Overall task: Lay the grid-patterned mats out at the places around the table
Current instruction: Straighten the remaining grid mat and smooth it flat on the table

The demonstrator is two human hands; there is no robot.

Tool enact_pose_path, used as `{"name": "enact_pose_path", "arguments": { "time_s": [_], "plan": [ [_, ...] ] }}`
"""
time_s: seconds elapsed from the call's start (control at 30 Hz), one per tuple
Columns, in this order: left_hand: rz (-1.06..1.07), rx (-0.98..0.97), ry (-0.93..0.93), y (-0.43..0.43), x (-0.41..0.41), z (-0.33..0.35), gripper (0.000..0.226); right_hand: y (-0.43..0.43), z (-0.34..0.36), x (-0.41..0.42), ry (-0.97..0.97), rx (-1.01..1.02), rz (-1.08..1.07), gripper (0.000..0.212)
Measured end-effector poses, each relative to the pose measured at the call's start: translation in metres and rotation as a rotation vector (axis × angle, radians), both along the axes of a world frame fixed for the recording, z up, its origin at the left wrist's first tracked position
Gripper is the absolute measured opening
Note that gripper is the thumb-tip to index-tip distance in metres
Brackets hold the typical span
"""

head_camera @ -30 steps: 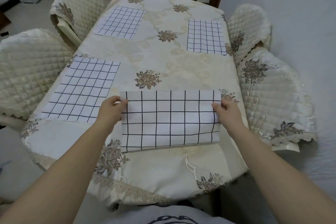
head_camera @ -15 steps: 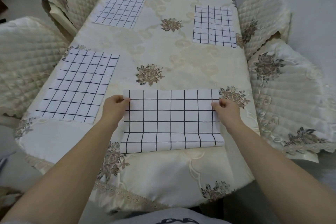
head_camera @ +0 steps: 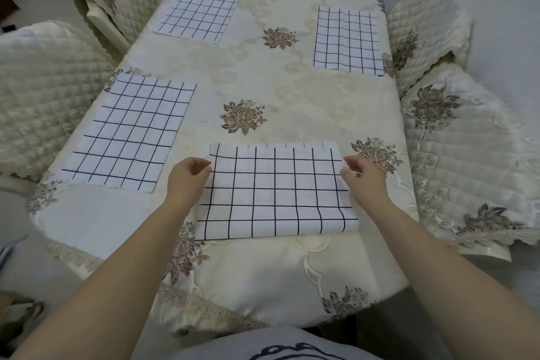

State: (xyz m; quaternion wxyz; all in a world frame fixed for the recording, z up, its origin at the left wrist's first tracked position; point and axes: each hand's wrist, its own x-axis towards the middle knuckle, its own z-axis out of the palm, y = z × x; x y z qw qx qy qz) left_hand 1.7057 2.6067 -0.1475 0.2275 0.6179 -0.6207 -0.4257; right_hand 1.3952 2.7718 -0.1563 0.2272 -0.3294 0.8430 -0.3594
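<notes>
I count 4 mats on the table (head_camera: 292, 88). 3 lie flat along its sides, each set in front of a padded chair (head_camera: 43, 90): the left mat (head_camera: 128, 131), the far-left mat (head_camera: 200, 10) and the far-right mat (head_camera: 349, 39). The near mat (head_camera: 277, 193) sits at my end with its long side across and its front edge right where the cloth drops, so it marks the end seat. My left hand (head_camera: 187, 177) and right hand (head_camera: 365, 175) are at its 2 short edges, level with each other, which keeps it square to the rim. Both have their fingers curled at the edge, and I cannot tell whether they pinch it or only touch it. The far edge looks slightly raised and the front right corner ripples, so I judge it needs smoothing. The near right chair (head_camera: 467, 155) has no mat.
</notes>
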Motion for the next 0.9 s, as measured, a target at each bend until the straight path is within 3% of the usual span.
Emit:
{"name": "enact_pose_path", "arguments": {
  "time_s": [0.13,0.3,0.53,0.7,0.9],
  "plan": [
    [-0.138,-0.072,-0.083,0.025,0.000,0.003,0.017,0.014,0.007,0.027,0.097,0.021,0.188,0.030],
    [-0.457,-0.216,-0.174,0.079,0.000,0.001,0.016,0.043,0.002,0.066,0.278,-0.010,0.465,0.008],
    [-0.856,-0.386,-0.316,0.123,0.005,-0.021,0.023,0.075,-0.018,0.094,0.355,0.082,0.674,0.017],
    [-0.893,-0.540,-0.381,0.129,0.003,-0.034,0.015,0.078,-0.027,0.095,0.485,0.054,0.694,0.020],
    [-0.800,-0.578,-0.461,0.131,0.000,-0.048,0.026,0.071,-0.034,0.095,0.609,0.049,0.641,0.022]
  ]
}}
